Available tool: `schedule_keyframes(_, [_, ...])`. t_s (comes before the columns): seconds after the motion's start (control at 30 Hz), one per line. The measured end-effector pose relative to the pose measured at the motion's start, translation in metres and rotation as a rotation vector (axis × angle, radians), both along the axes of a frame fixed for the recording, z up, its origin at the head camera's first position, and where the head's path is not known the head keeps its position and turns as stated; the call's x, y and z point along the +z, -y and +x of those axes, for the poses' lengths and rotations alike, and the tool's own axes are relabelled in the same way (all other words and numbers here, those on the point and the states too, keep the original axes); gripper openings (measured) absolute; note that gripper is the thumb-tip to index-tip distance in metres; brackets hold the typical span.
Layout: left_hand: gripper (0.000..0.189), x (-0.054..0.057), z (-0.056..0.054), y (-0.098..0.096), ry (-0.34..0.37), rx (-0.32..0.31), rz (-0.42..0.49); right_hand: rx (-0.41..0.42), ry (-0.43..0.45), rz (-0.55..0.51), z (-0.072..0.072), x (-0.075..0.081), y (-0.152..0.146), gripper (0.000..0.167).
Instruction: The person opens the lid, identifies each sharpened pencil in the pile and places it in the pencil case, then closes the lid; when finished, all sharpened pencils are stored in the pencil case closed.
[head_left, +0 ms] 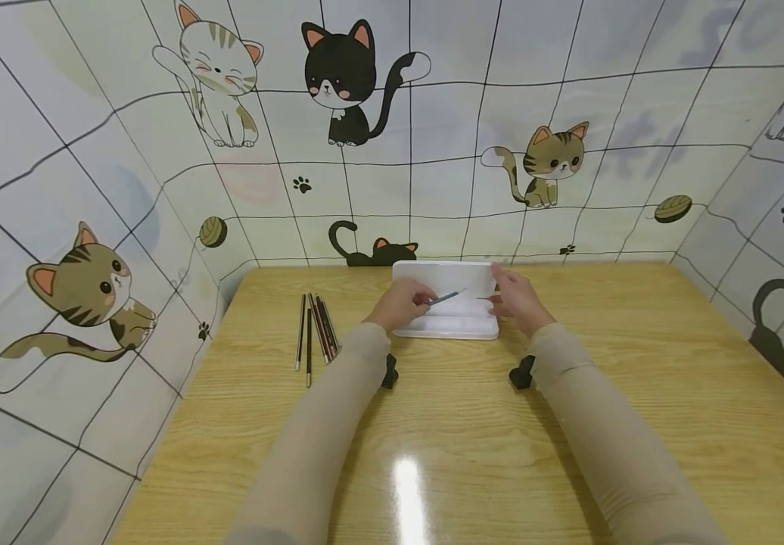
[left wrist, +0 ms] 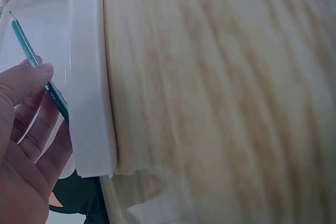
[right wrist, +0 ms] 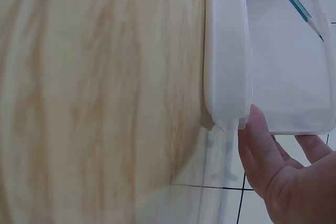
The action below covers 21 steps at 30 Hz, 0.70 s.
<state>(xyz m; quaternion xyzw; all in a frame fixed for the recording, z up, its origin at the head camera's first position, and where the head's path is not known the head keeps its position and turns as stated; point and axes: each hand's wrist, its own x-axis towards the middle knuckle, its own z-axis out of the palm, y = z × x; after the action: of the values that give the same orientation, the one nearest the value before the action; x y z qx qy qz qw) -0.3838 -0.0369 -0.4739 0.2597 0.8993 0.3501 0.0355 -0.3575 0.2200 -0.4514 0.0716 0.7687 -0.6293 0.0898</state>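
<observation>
A white pencil case (head_left: 446, 328) stands with its lid (head_left: 446, 272) raised at the far side of the table. My left hand (head_left: 402, 305) is in front of its left part and pinches a teal pencil (head_left: 448, 297) between thumb and fingers. The sharpened tip points up and to the right, across the inside of the lid. At the case's right end, my right hand (head_left: 520, 301) holds the lid's side edge. In the right wrist view its fingers (right wrist: 260, 140) reach round that end. The inside of the tray is mostly hidden in the wrist views.
Several dark pencils (head_left: 309, 348) lie in a loose bunch on the wooden table (head_left: 460, 439), left of the case and partly behind my left sleeve. A wall (head_left: 446, 189) with printed cats stands right behind the case.
</observation>
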Motion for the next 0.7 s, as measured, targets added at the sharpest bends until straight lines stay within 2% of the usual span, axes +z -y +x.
schedule_keyframes(0.13, [0.020,0.001,0.000,0.002,-0.022,-0.018,-0.023,0.000,0.001,0.002,0.000,0.001,0.001,0.078])
schedule_keyframes(0.4, [0.022,0.005,0.002,0.021,-0.049,-0.042,0.044,-0.003,0.001,0.007,0.000,0.003,0.002,0.081])
schedule_keyframes(0.6, [0.021,0.006,0.002,0.046,-0.036,0.007,0.093,-0.007,0.008,0.021,-0.001,0.001,0.002,0.080])
schedule_keyframes(0.7, [0.022,0.006,0.001,0.059,0.002,0.042,0.135,-0.011,0.010,0.025,-0.001,0.000,0.002,0.080])
